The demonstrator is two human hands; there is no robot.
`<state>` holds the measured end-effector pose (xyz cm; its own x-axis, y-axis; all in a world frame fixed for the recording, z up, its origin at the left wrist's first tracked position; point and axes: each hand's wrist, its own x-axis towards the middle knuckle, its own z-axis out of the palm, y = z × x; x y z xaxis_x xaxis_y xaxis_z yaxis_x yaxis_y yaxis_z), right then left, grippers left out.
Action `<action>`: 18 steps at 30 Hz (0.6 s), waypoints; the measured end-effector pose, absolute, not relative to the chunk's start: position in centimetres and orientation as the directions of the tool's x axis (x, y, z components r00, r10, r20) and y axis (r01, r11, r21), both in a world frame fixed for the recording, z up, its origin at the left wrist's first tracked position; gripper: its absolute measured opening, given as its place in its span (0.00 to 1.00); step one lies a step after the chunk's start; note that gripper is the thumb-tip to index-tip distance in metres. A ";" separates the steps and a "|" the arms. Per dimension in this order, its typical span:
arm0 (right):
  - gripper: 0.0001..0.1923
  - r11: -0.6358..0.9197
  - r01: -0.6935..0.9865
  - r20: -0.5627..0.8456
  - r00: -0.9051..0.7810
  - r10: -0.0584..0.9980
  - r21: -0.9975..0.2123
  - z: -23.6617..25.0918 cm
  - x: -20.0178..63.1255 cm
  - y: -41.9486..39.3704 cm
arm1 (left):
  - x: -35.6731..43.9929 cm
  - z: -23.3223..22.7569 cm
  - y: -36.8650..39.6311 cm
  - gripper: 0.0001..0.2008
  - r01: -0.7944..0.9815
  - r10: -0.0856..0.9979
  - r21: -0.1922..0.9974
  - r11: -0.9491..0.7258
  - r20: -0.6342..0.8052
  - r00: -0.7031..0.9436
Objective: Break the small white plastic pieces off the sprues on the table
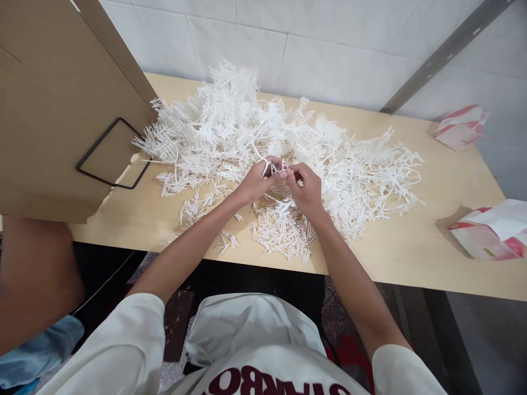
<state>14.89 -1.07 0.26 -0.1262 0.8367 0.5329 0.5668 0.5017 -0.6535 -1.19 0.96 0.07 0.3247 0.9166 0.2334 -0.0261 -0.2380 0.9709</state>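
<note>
A big heap of white plastic sprues with thin comb-like branches [247,126] covers the middle of a light wooden table [411,252]. My left hand [257,181] and my right hand [307,186] meet over the heap's near side, fingertips together, both pinching one white sprue piece [275,164] between them. Just below my hands lies a looser cluster of small white broken-off sticks [284,233] near the table's front edge.
A tall brown cardboard box [53,99] with a black drawn rectangle stands at the left. Two red-and-white plastic bags lie at the right, one at the back [461,127], one near the front [494,230]. Another person's leg [33,280] shows at lower left. White tiled wall behind.
</note>
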 end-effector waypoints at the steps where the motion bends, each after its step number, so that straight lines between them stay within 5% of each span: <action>1: 0.12 0.495 0.570 0.530 -0.119 0.839 -0.656 0.2 14.9 -1.1 | -1.2 0.1 1.0 0.22 -0.024 0.916 0.973 -0.228 0.223 0.334; 10: 0.11 0.481 0.646 0.503 -0.170 0.848 -0.593 -0.1 15.0 -1.0 | -1.7 1.0 0.7 0.13 0.192 0.909 0.935 -0.297 0.216 0.356; 18: 0.15 0.300 0.535 0.422 0.119 0.898 -0.790 -0.8 15.7 -0.4 | -1.0 0.4 0.7 0.08 0.183 0.931 0.952 -0.244 0.177 0.320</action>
<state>15.73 -0.40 -0.77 0.1193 0.8985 0.4225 0.5350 0.3003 -0.7897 -1.04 0.70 0.39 0.3203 0.9306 0.1770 0.1832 -0.2442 0.9523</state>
